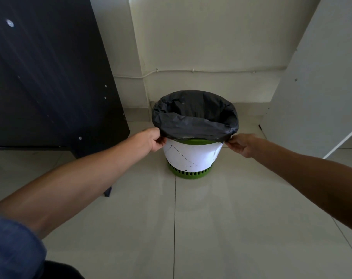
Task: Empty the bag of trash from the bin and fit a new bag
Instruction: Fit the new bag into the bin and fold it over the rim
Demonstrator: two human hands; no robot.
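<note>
Both hands have the bag [195,121] by its turned-down hem. The left hand [156,138] pinches it on the left side of the bin [191,156] and the right hand [240,144] pinches it on the right, fingers curled onto the plastic, nothing else held.

Floor [211,218] is smooth tile, with a dark cabinet [50,77] along its left edge and a white panel [322,87] along the right. The bin stands upright near the floor's far edge, between those two and close to the wall. The bag is stretched over its green rim, and I can't see what's inside.

What worries me is that the bin looks light and the tile looks slick, so a hard upward pull could drag it along or tip it. An uneven pull, or film snagging on the rim, could rip the bag and dump the trash.
</note>
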